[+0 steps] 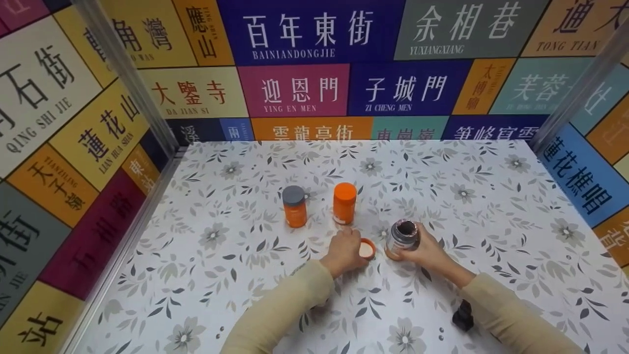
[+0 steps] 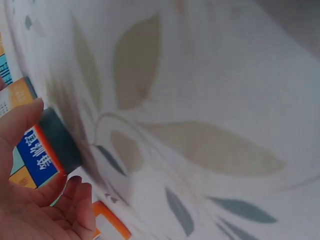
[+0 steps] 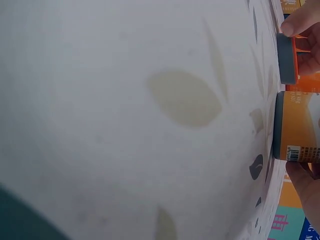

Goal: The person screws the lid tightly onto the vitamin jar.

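At far left, signs [image 1: 61,132] cover the side wall and run on across the back. The table [image 1: 206,280] has a white surface printed with grey leaves and flowers. Farthest left on it stands the grey-capped bottle [image 1: 295,209], orange and upright. Next comes the left hand [image 1: 343,250], reaching in from a pale sleeve [image 1: 280,307]; its thumb and fingers pinch the lid [image 1: 367,249]. The orange bottle [image 1: 344,204], orange-capped and upright, stands just beyond that hand; whether the fingers touch it, I cannot tell. The lid is upside down, pale inside with an orange rim, and the wrist views show its grey outside facing the table. To its right, apart from it, is the jar [image 1: 394,246], uncapped, its dark mouth facing up. The right hand [image 1: 423,248] grips the jar from the right side, thumb in front; its other fingers are mostly hidden behind. A barcode shows low on the jar's orange label in the right wrist view. Nearer the person, beside the right sleeve [image 1: 511,314], lies a black object [image 1: 462,316].
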The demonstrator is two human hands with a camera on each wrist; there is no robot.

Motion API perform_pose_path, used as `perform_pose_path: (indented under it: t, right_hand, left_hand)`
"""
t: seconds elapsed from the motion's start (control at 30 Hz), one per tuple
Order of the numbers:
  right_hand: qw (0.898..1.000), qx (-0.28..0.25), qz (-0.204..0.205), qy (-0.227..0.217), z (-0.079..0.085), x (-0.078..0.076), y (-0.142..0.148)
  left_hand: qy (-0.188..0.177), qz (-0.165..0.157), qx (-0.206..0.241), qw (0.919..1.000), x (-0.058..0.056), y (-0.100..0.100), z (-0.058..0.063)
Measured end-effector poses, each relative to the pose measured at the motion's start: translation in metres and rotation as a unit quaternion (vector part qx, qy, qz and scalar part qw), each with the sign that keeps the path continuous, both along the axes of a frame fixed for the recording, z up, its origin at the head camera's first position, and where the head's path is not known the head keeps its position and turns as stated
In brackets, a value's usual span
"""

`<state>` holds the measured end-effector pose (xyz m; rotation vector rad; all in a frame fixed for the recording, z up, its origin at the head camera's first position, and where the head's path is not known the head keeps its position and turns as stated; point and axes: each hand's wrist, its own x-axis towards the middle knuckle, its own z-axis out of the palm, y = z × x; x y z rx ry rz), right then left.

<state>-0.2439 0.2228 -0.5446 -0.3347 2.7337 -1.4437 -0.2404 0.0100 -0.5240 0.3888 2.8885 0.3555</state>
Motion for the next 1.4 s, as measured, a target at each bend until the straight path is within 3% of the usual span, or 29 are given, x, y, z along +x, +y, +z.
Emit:
perform_pose_path:
  t: [0.27, 0.4, 0.5, 0.6, 0.73, 0.97, 1.2, 1.3, 1.4]
  right_hand:
    - [1.000, -0.003, -0.003, 0.000, 0.001, -0.001, -0.002]
    - [1.000, -0.011, -0.001, -0.010, 0.003, -0.001, -0.001]
    - [1.000, -0.015, -0.001, -0.012, 0.003, 0.000, 0.000]
    - [1.000, -0.010, 0.002, -0.006, 0.021, 0.009, -0.006]
    - [1.000, -0.006, 0.003, 0.002, 0.036, 0.018, -0.012]
    - [1.000, -0.028, 0.012, -0.007, 0.006, 0.003, -0.003]
    - [0.999, -0.025, 0.036, 0.018, 0.002, -0.005, -0.012]
    - [0.998, -0.017, 0.044, 0.029, 0.001, -0.005, -0.017]
    - [0.998, -0.022, 0.050, 0.029, 0.001, -0.005, -0.022]
  left_hand:
    - [-0.036, 0.031, 0.050, 0.9976, -0.003, -0.003, -0.003]
    - [-0.053, 0.041, 0.112, 0.9915, -0.005, -0.006, 0.002]
    - [-0.034, 0.021, 0.181, 0.9826, -0.006, -0.006, 0.008]
    - [0.008, -0.009, 0.223, 0.9748, -0.007, -0.003, 0.019]
    - [0.052, -0.033, 0.210, 0.9759, -0.006, 0.005, 0.036]
    - [0.066, -0.042, 0.178, 0.9809, -0.003, 0.009, 0.053]
    - [0.120, -0.091, 0.143, 0.9782, -0.004, 0.006, 0.062]
    - [0.116, -0.094, 0.147, 0.9778, -0.004, 0.006, 0.065]
    - [0.088, -0.083, 0.179, 0.9764, -0.003, 0.007, 0.066]
